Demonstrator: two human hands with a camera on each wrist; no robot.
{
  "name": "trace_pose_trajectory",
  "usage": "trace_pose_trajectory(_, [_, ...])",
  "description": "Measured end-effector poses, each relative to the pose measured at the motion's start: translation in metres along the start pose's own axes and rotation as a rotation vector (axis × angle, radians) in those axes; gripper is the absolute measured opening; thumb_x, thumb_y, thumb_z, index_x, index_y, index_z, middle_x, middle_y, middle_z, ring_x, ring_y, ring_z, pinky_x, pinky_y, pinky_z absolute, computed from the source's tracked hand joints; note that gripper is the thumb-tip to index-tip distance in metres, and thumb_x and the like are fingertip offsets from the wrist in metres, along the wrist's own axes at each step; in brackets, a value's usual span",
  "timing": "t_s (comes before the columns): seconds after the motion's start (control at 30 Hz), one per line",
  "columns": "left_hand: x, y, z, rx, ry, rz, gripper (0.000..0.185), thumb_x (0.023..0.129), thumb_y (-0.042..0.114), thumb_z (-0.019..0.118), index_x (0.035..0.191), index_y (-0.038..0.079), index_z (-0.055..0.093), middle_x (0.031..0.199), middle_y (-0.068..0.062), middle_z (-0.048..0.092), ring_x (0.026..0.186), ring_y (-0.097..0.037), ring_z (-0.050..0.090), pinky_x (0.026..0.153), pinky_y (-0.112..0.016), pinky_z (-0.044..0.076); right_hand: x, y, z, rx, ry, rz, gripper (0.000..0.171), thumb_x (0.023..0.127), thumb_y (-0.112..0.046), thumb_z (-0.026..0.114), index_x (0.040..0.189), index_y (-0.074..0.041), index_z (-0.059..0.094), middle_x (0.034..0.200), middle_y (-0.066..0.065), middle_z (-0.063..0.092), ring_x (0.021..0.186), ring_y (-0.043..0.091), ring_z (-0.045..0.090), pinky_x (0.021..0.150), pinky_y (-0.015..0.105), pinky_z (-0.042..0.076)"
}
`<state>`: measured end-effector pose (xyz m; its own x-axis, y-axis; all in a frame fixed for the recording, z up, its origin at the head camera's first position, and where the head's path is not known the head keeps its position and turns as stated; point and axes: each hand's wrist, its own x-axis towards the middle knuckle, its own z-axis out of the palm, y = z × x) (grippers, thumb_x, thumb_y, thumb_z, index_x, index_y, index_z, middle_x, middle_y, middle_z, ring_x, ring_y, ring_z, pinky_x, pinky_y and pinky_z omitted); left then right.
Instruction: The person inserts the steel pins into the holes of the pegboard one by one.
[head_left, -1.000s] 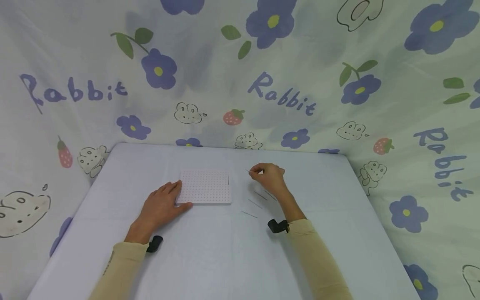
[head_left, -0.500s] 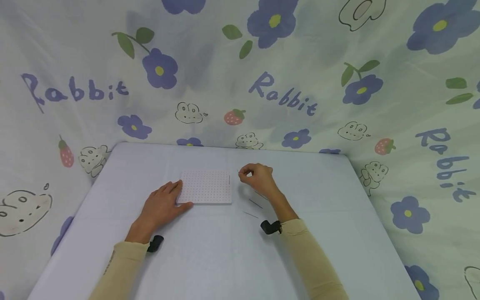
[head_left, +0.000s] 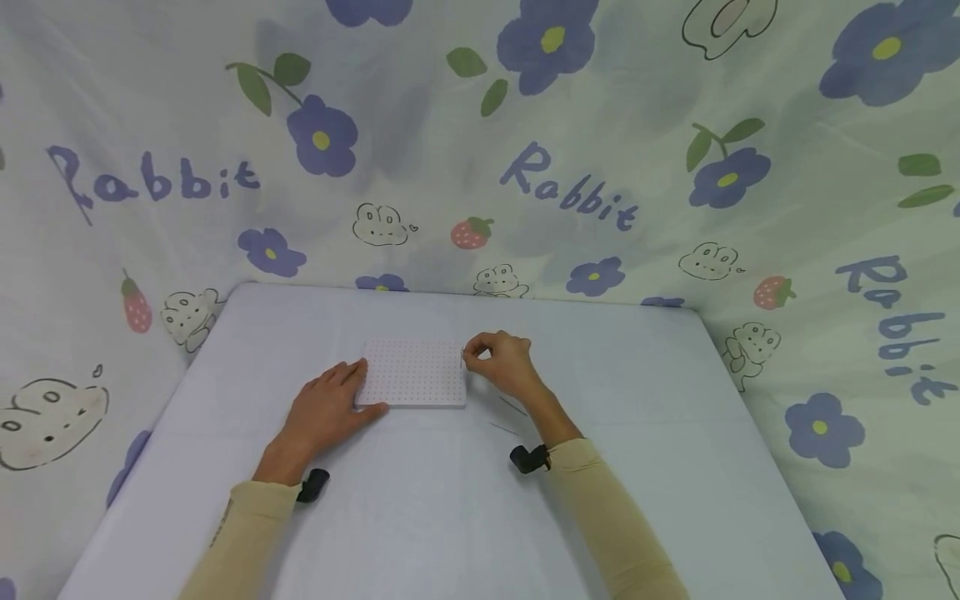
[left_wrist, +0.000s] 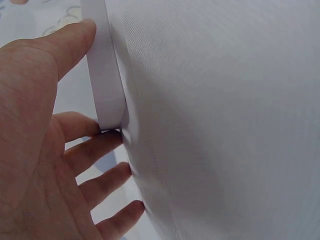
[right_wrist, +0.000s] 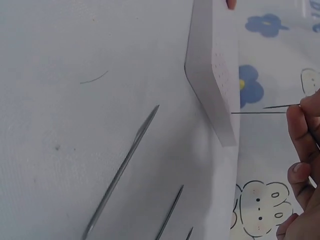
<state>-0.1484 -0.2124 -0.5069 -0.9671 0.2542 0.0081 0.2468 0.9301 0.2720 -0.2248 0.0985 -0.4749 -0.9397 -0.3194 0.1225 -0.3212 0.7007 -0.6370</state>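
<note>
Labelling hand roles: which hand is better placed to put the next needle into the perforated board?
Right. The right hand already pinches a needle at the perforated board edge, beside one needle standing in it. The left hand lies flat, steadying the board's other side.

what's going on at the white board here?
A person steadies a white perforated board on the table with the left hand at its near-left corner. The right hand pinches a thin needle at the board's right edge, where one needle already stands. More needles lie loose on the table beside it.
</note>
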Motion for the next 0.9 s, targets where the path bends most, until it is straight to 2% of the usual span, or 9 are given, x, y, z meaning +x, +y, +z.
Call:
trace_pose_trajectory(0.57, [-0.001, 0.000, 0.001, -0.005, -0.003, -0.009, 0.091, 0.091, 0.057, 0.066, 0.152, -0.005, 0.038, 0.154, -0.025, 0.041, 0.142, -0.047, 0.035, 0.111, -0.065, 0.032, 0.000, 0.004, 0.012, -0.027, -0.006, 0.004, 0.004, 0.091, -0.025, 0.071, 0.092, -0.022, 0.073, 0.087, -0.013, 0.072, 0.092, 0.016, 0.063, 0.096, 0.056, 0.030])
trace_pose_trajectory(0.9, [-0.001, 0.001, 0.001, -0.008, 0.006, -0.006, 0.091, 0.091, 0.057, 0.067, 0.152, -0.005, 0.038, 0.154, -0.025, 0.041, 0.141, -0.046, 0.036, 0.111, -0.065, 0.033, 0.000, 0.005, 0.016, -0.073, 0.003, 0.007, 0.003, 0.091, -0.025, 0.071, 0.092, -0.023, 0.073, 0.085, -0.014, 0.071, 0.088, 0.012, 0.059, 0.093, 0.055, 0.031])
